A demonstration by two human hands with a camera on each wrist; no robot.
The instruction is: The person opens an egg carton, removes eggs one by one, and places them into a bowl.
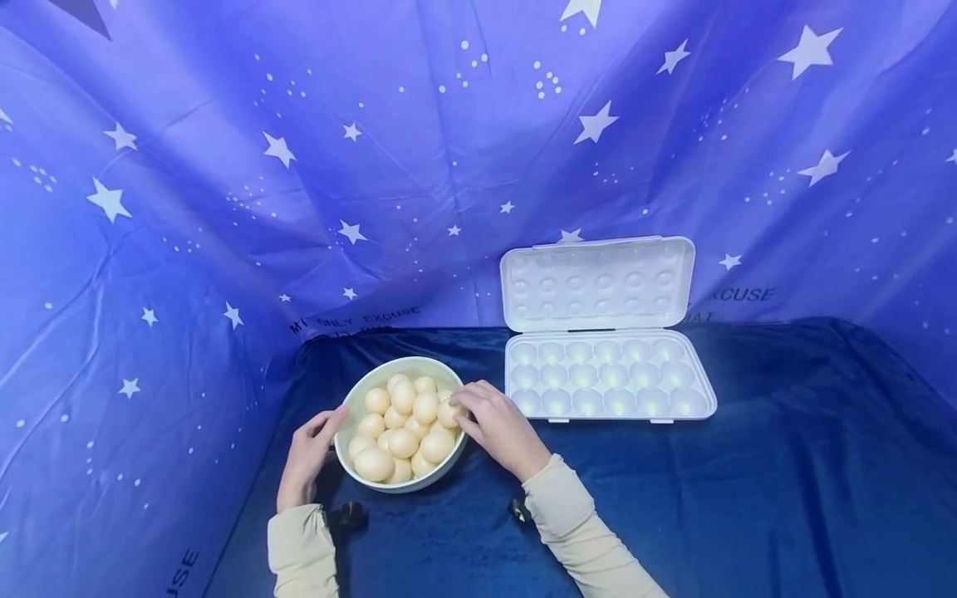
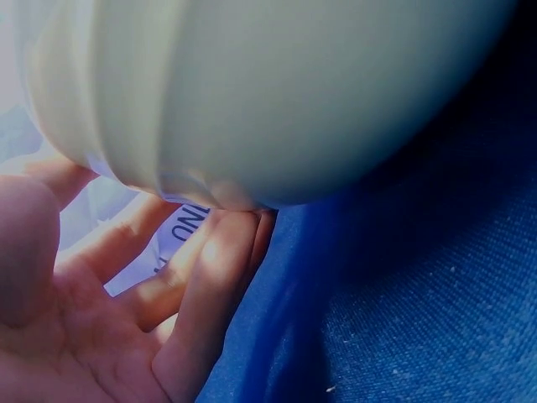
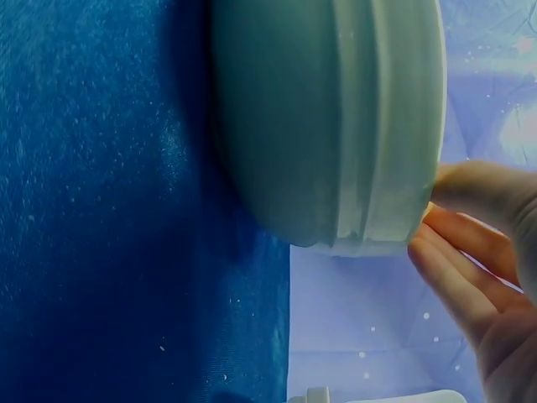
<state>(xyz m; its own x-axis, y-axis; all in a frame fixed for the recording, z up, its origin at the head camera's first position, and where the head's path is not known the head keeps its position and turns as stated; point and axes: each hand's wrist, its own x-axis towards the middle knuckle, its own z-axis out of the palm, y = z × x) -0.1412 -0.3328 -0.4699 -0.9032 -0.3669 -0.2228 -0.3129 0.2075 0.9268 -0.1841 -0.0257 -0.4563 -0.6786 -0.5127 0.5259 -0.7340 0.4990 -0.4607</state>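
Note:
A pale green bowl (image 1: 348, 465) heaped with cream-coloured eggs (image 1: 404, 442) stands on the dark blue cloth. At its left side my left hand (image 1: 308, 457) holds the bowl, with fingertips against the outer wall below the rim, as the left wrist view shows. Reaching over the right rim, my right hand (image 1: 499, 423) has thumb and fingers on an egg (image 1: 448, 414) at the edge of the heap. In the right wrist view the bowl wall (image 3: 294, 126) hides that egg and the fingertips (image 3: 453, 183) meet the rim.
To the right of the bowl lies a clear-white plastic egg box (image 1: 706, 407), its rows of round cups facing up. The lid (image 1: 598, 282) stands raised against the star-printed purple curtain (image 1: 419, 124). Blue cloth (image 1: 785, 498) spreads to the right and in front.

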